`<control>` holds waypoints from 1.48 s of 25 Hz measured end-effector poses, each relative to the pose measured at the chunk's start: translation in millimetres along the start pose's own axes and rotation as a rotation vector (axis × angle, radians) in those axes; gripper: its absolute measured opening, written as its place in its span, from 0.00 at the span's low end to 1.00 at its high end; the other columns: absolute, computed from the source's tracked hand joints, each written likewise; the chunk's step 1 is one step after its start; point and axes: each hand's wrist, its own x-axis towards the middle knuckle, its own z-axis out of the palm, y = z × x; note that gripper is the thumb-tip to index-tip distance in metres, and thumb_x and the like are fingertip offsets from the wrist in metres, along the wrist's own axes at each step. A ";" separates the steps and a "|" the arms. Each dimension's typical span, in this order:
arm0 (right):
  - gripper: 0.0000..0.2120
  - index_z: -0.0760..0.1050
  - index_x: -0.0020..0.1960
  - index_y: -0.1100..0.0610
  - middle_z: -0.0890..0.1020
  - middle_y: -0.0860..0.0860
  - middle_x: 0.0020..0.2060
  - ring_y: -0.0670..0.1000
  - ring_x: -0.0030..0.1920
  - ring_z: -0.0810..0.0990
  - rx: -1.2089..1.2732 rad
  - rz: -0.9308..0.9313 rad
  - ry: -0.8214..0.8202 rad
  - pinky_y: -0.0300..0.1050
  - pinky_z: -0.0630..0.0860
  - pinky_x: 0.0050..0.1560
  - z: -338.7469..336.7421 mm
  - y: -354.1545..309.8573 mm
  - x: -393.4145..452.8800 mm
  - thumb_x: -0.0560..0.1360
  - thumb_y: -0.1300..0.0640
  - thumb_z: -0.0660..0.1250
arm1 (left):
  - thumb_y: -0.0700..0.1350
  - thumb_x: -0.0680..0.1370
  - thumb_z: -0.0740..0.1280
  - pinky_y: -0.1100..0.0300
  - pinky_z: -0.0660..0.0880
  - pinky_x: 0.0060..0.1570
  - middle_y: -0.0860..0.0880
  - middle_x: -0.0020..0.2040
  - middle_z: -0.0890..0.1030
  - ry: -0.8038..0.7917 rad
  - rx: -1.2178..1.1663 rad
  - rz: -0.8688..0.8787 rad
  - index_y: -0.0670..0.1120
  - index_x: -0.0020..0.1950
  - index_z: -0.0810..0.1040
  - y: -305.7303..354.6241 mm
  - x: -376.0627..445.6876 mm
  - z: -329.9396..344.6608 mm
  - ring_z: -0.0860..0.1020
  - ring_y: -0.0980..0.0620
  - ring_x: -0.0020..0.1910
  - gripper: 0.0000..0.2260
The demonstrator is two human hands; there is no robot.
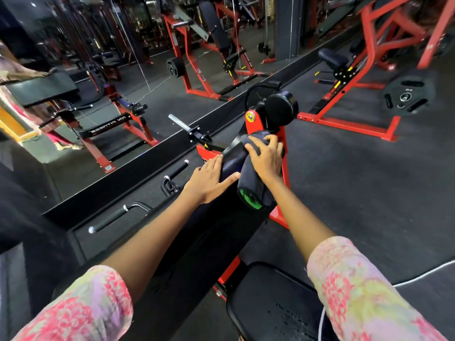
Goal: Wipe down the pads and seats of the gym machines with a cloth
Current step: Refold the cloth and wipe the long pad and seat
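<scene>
Head cam looks down two bare forearms in pink floral sleeves [357, 286], both reaching out along a long black pad [197, 242] that runs away from the viewer. Using that pad as the landmark: nearest, just to its right at the bottom edge, sits a black seat [270, 303], surface a bit scuffed and dull.

Further up the pad, the left hand [209, 179] lies flat on it, fingers straight and spread, thumb angled out toward the cloth. It isn't gripping anything, just pressing on the vinyl.

Right beside it, at the pad's far end, the right hand [267, 156] sits on top of the cloth [253, 183]. Fingers are slightly curved over the fabric and pressing it down onto the pad; can't really tell if anything is pinched underneath. The cloth is dark grey-blue, bunched and draped over the pad's right edge, with a bright green patch showing at the low hanging end, below the wrist. So the cloth is under the palm and spills down toward the viewer from the grip.

Just past the pad's far end is the red frame [253, 121] with a round black roller pad [280, 108] on top. Left of the pad, black handles [110, 217] stick out. Beyond all that, a mirror wall [98, 70] on the left and a weight plate [406, 97] on the floor off to the right.
</scene>
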 end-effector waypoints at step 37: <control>0.24 0.77 0.60 0.65 0.77 0.68 0.45 0.65 0.46 0.78 0.300 0.360 0.424 0.47 0.67 0.52 52.5 84.5 -44.3 0.75 0.47 0.62 | 0.61 0.79 0.53 0.50 0.52 0.73 0.52 0.78 0.48 -0.062 0.013 0.139 0.56 0.77 0.51 34.4 107.3 16.6 0.50 0.52 0.76 0.27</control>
